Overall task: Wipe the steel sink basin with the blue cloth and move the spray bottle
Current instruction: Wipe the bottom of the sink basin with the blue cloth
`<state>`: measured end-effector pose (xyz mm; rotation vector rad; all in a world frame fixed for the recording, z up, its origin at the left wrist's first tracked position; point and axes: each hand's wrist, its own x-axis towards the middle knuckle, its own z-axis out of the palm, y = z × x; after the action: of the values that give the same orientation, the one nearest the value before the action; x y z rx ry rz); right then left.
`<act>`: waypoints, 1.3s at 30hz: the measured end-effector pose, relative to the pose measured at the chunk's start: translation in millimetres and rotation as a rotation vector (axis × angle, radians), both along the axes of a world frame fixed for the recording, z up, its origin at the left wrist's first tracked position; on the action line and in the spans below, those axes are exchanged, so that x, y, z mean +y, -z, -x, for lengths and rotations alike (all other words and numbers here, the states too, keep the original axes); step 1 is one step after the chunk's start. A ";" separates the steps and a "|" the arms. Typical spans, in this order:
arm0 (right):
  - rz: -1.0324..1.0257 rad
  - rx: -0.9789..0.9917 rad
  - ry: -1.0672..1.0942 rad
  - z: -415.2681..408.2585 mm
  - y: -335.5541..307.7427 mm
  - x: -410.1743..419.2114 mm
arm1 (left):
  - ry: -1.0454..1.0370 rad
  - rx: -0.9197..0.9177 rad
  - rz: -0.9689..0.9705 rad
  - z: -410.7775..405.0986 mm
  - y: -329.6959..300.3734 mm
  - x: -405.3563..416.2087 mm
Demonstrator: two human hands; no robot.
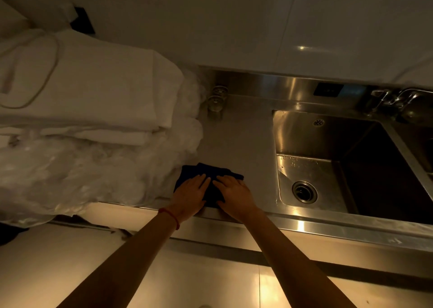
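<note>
A dark blue cloth [212, 169] lies folded on the steel counter near its front edge. My left hand [191, 195] and my right hand [235, 194] both rest flat on it, fingers stretched forward and nearly touching each other. Neither hand grips the cloth. The steel sink basin [311, 167] is sunk into the counter to the right of my hands, with a round drain [304, 191] in its floor. I see no spray bottle in view.
Folded white linen [89, 89] and crumpled clear plastic [70, 174] fill the counter on the left, up against the cloth. Two upturned glasses [216, 101] stand at the back by the wall. A tap [393, 100] sits behind the basin at the far right.
</note>
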<state>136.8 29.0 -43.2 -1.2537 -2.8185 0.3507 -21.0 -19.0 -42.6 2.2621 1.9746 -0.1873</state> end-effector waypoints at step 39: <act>-0.537 0.251 0.195 -7.0 -2.2 6.8 | 0.184 -0.104 -0.554 -16.3 -11.7 30.7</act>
<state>143.8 35.9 -41.0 -1.2333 -2.3253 -0.2299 -4.7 11.8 -30.9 2.7061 1.9390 0.5137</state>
